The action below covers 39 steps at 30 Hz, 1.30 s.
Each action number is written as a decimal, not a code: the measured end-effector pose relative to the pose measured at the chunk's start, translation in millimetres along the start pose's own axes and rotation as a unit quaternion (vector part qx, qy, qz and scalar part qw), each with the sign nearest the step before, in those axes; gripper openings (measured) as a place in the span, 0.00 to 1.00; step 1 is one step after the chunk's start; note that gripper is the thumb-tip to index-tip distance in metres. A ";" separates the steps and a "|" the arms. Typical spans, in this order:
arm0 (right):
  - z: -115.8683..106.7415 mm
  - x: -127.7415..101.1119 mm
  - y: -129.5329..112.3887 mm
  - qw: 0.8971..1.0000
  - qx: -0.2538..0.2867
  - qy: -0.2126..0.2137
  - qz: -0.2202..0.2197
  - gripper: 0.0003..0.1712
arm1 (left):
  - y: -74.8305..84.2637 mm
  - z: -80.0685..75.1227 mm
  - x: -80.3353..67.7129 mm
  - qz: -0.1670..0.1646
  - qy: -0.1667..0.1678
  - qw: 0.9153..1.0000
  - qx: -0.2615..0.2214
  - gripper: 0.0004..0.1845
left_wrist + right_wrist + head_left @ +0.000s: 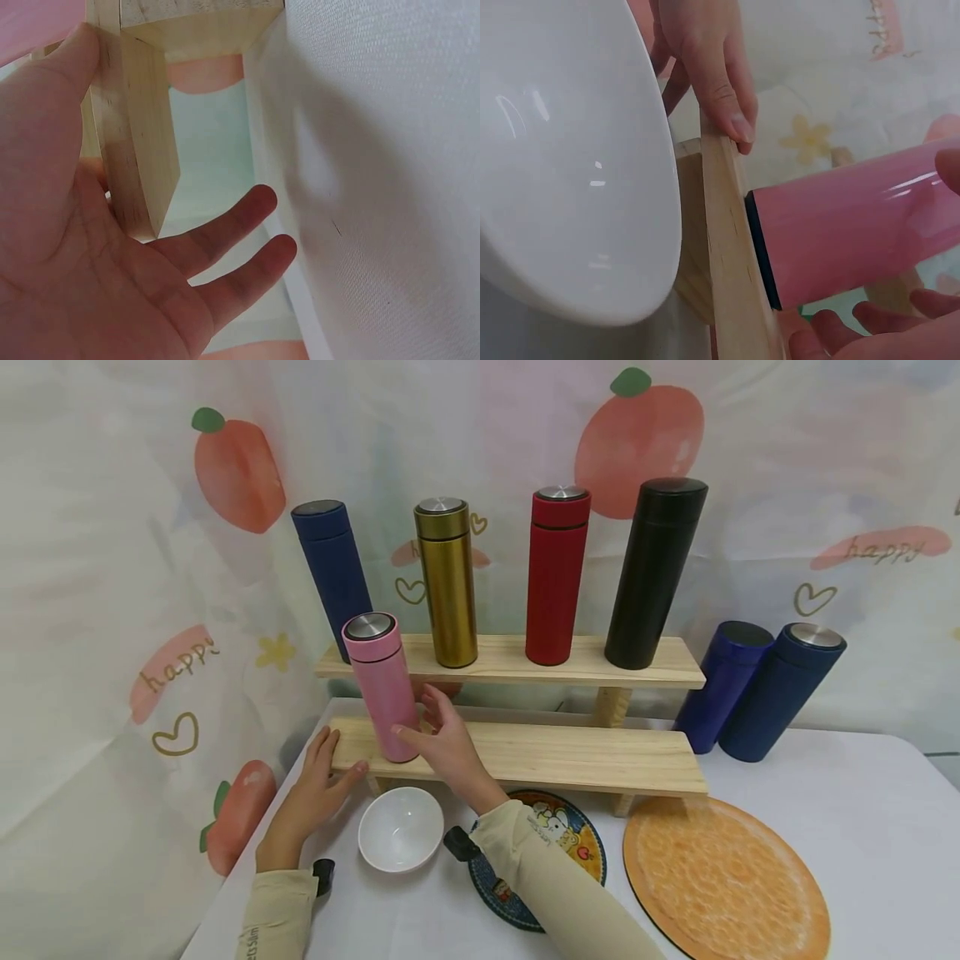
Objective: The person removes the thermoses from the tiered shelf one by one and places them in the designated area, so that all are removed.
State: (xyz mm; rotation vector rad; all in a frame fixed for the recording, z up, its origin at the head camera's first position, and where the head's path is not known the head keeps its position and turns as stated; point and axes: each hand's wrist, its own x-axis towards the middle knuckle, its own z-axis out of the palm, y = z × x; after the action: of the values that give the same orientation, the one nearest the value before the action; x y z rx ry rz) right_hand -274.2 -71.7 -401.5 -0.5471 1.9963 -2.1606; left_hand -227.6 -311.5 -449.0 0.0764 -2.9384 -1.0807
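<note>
Pink flask (381, 685) stands upright on the lower shelf (570, 756), left end. Our right hand (448, 745) curls fingers and thumb round its base. Our left hand (318, 781) rests flat, fingers straight, thumb on the shelf's left edge. White bowl (400, 828) just in front on the table (885, 827); four flasks on the upper shelf (675, 664).

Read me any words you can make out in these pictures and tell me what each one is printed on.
"happy": on the pink brush stroke of the printed fabric backdrop, at right.
"happ": same backdrop, left pink stroke, ending lost in a fold.
Small print on the beige left sleeve cuff: too blurred.
Cartoon blue round plate: lettering too small.
</note>
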 end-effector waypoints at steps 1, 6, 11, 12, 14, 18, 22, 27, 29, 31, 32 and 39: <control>1.5 1.7 1.1 1.000 0.003 -0.002 -0.001 0.46 | -0.2 0.3 0.2 -0.002 -0.001 1.000 0.000 0.55; 9.4 8.6 5.1 1.000 0.006 -0.007 -0.006 0.45 | -1.4 1.1 1.1 -0.007 -0.002 1.000 0.001 0.56; 16.7 11.4 5.0 1.000 -0.016 -0.002 -0.003 0.45 | -3.1 0.9 1.7 0.001 0.000 1.000 0.000 0.55; 17.9 11.8 5.0 1.000 -0.020 0.000 -0.002 0.45 | -3.3 0.9 1.8 0.004 0.001 1.000 -0.001 0.55; 19.9 12.7 4.8 1.000 -0.024 0.002 -0.002 0.44 | -3.5 1.1 2.0 0.007 0.002 1.000 -0.002 0.55; 22.6 14.9 3.3 1.000 -0.018 0.007 -0.015 0.44 | -3.8 1.5 2.2 0.008 0.003 1.000 -0.002 0.54; 24.8 18.8 -1.5 0.999 -0.020 0.010 -0.037 0.43 | -3.8 1.2 2.0 0.009 0.006 1.000 -0.002 0.54; 24.8 21.9 -8.5 0.999 -0.031 0.013 -0.035 0.43 | -2.9 1.0 1.8 0.013 0.006 1.000 -0.001 0.54; 23.9 21.8 -9.9 0.999 -0.034 0.011 -0.031 0.44 | -2.4 1.2 2.0 0.012 0.005 1.000 -0.001 0.54; 22.4 21.6 -10.6 0.999 -0.038 0.008 -0.030 0.44 | -1.9 1.3 2.1 0.011 0.005 1.000 -0.001 0.54; 21.3 21.8 -10.6 0.999 -0.040 0.006 -0.029 0.45 | -1.7 1.4 2.3 0.010 0.004 1.000 -0.001 0.54; 11.4 20.8 -13.4 0.998 -0.056 -0.013 -0.039 0.46 | -1.2 0.5 1.0 0.000 0.001 1.000 0.007 0.55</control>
State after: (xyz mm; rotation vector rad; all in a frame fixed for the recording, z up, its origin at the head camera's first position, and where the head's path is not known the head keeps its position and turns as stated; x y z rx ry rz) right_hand -287.5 -88.2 -384.4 -0.6765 2.1263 -2.0833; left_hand -228.5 -312.1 -450.2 0.0778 -2.9449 -1.0611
